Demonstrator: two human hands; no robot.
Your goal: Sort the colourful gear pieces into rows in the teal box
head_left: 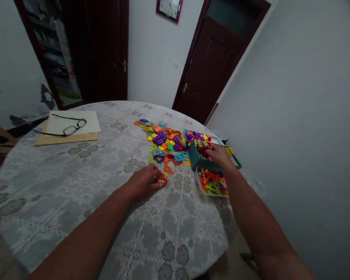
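My left hand (146,179) rests on the table with its fingers curled round a small red and yellow piece of interlocking plastic building toy (162,180). Over to the right, my right hand (220,154) reaches into a green box (195,156) of colourful pieces. Its fingers are drawn together among the pieces there, and what they pinch, if anything, is hidden. Between the hands and farther back lies a loose pile of interlocking plastic pieces (169,144) in purple, yellow, orange, red, blue and green.
A clear plastic tub (202,186) of orange and green pieces stands in front of the green box, near the right edge of the round table (111,225). At the far left, eyeglasses (71,128) lie on papers (91,118). A wall (294,116) rises beyond the table's right side.
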